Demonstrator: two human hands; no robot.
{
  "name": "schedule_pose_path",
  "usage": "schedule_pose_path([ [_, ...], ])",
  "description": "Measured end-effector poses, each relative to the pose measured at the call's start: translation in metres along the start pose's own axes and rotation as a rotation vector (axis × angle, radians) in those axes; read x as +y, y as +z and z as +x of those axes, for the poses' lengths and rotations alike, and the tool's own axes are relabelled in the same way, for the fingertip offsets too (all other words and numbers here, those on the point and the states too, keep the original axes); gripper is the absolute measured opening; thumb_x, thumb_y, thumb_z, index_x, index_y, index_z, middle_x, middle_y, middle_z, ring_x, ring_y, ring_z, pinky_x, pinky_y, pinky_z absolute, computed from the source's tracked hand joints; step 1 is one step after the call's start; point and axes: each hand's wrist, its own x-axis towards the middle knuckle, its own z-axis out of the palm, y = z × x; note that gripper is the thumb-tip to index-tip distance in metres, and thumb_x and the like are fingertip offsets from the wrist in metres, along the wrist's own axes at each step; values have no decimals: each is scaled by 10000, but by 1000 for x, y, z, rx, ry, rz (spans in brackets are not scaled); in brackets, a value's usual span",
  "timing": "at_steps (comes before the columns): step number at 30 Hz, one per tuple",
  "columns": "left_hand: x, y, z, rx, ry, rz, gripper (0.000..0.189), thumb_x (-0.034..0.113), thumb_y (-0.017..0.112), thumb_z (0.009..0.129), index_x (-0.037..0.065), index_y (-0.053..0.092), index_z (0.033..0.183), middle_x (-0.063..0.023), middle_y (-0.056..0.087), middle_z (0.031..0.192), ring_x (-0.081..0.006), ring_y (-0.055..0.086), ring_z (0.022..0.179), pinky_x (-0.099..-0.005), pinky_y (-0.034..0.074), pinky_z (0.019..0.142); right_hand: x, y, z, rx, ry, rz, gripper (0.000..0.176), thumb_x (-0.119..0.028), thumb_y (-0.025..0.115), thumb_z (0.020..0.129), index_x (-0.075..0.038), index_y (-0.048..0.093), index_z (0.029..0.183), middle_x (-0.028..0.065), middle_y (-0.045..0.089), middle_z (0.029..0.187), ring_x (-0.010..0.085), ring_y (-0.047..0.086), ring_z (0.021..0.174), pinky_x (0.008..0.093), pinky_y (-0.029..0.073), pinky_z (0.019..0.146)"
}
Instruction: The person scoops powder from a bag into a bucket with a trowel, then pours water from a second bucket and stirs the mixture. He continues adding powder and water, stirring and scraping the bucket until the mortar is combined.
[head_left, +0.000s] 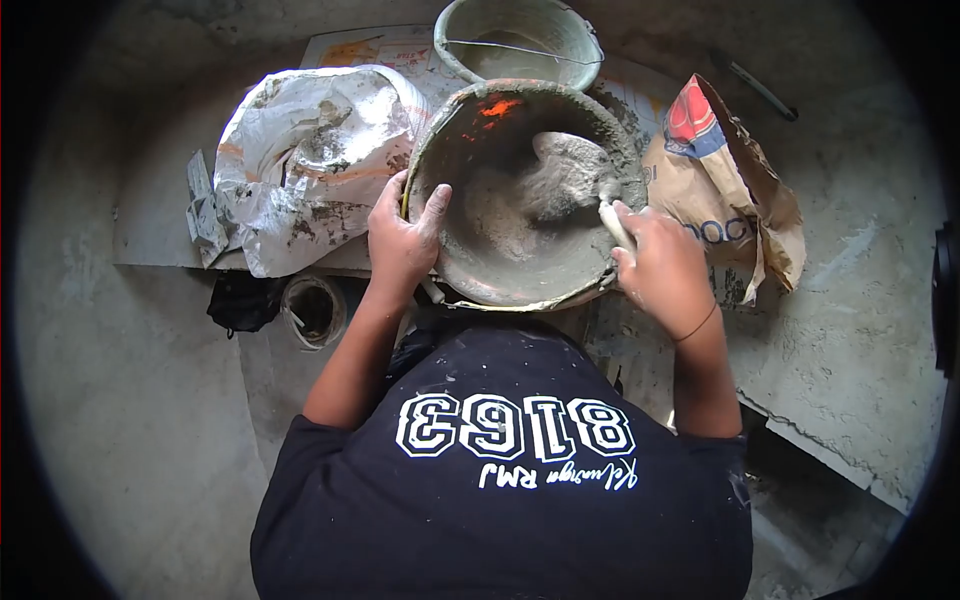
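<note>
A wide bucket (520, 285), its inside coated in grey cement, sits in front of me with its mouth facing up towards my head. My left hand (405, 238) grips its left rim, thumb on the inner side and fingers outside. In my right hand (662, 268) is the pale handle of a trowel (617, 228), at the right rim. The trowel's blade reaches into the bucket and is smeared with wet grey mortar. More mortar (500, 225), partly dry-looking, lies at the bottom of the bucket.
Behind the bucket stands a second bucket (520, 65) with a wire handle and murky liquid. A torn white sack (320, 150) is at the left, an open brown paper bag (725, 190) at the right. Below the left edge sits a small round container (313, 312) beside a black bag (245, 302).
</note>
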Motion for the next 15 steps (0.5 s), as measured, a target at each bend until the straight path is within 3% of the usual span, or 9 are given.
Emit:
schedule_pose_path([
  [6,-4,-1,1,-7,-11,-13,389,231,712,888,-43,604,1141,-97,685,979,-135,618,874,-287,490,816,3,0,16,118,-212,-376,321,-89,649,767,-40,667,1083,155,644,913,313,671,842,410,542,725],
  [9,-8,0,1,10,21,3,380,222,712,888,-41,604,1139,-100,687,978,-134,620,877,-288,491,815,-11,4,44,7,-288,-371,218,-86,631,766,-52,712,965,137,673,875,283,685,845,384,554,706],
  [11,-4,-1,0,-2,5,-14,375,216,712,886,-42,604,1136,-104,688,978,-138,624,877,-290,492,816,-31,20,61,-102,-290,-534,138,-96,625,773,-78,740,846,114,704,861,255,698,848,354,563,703],
  [13,-2,-1,1,-13,-8,-36,371,211,712,884,-42,604,1133,-107,690,978,-142,627,876,-292,493,817,-43,38,73,-107,-318,-556,126,-102,626,772,-85,743,817,114,713,880,245,703,839,344,565,700],
  [15,-4,0,1,15,19,-1,393,245,719,862,-34,610,1116,-174,706,964,-249,684,877,-346,505,809,-60,40,78,-127,-312,-537,123,-111,629,764,-88,745,796,110,713,872,236,707,798,337,565,674],
])
